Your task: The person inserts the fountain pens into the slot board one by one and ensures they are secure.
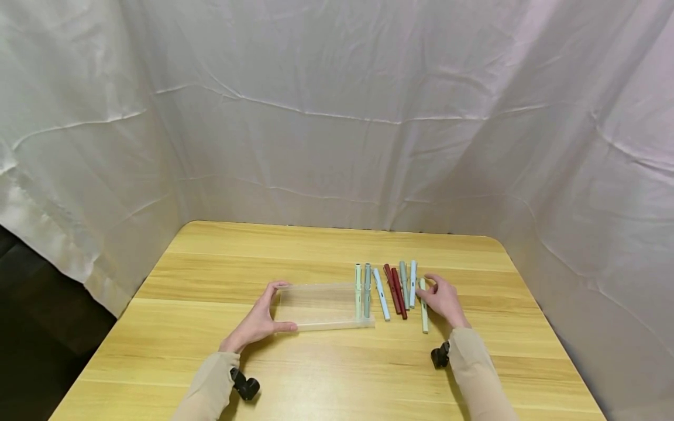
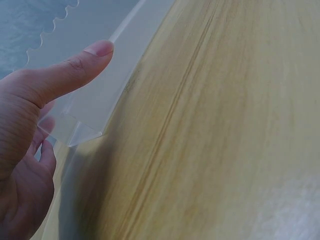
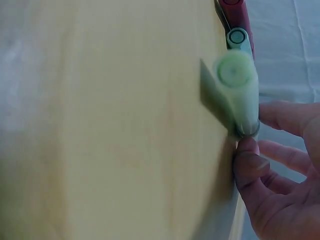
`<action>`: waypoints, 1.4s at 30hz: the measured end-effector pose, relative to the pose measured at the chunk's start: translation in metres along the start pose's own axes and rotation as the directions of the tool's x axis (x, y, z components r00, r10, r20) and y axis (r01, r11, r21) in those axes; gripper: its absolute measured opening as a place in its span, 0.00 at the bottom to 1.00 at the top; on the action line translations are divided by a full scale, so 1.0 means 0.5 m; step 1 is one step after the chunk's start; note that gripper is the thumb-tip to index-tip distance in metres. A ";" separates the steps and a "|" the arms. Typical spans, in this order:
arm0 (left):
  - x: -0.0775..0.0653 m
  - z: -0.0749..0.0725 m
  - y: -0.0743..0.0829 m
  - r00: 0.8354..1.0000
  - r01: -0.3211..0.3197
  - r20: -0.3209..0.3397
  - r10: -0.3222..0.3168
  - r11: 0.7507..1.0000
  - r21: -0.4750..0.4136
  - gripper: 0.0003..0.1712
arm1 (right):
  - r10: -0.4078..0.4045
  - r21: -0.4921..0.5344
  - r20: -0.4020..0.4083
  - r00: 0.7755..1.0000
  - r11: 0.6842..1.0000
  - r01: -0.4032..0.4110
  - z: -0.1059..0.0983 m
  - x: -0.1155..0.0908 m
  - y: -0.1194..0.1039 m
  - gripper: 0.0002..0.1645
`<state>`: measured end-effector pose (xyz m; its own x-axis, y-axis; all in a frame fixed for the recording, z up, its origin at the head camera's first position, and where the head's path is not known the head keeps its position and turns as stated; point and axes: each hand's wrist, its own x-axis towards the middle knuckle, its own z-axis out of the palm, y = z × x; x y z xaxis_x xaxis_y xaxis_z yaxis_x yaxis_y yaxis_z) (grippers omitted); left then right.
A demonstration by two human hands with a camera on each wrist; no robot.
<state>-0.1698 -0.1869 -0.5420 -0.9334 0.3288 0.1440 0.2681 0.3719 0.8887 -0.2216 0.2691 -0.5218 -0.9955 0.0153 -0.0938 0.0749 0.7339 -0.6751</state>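
A clear plastic pen tray (image 1: 317, 325) with a notched edge lies on the table; my left hand (image 1: 258, 323) grips its left end, thumb on the near edge and fingers at the far side. In the left wrist view the thumb presses the tray's wall (image 2: 95, 107). Two pens, a light green one (image 1: 358, 292) and a grey-green one (image 1: 367, 292), lie across the tray's right end. My right hand (image 1: 444, 301) pinches another light green pen (image 1: 424, 318) near its far end. The right wrist view shows that pen's round end (image 3: 235, 70) facing the camera.
Between the tray and the right hand lie a light blue pen (image 1: 381, 295), two dark red pens (image 1: 396, 292), a grey-green pen (image 1: 404, 286) and a second light blue pen (image 1: 413, 283). Pale curtains (image 1: 337, 146) hang around the wooden table (image 1: 337, 374).
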 end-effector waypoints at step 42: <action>-0.001 0.001 -0.001 1.000 0.010 -0.006 -0.011 1.000 -0.019 0.54 | -0.036 0.034 -0.044 0.998 0.999 0.038 -0.001 -0.010 0.003 0.32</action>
<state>-0.1692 -0.1869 -0.5429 -0.9375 0.3198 0.1372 0.2537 0.3584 0.8985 -0.2166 0.2705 -0.5220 -0.9991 0.0183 -0.0373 0.0393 0.7102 -0.7029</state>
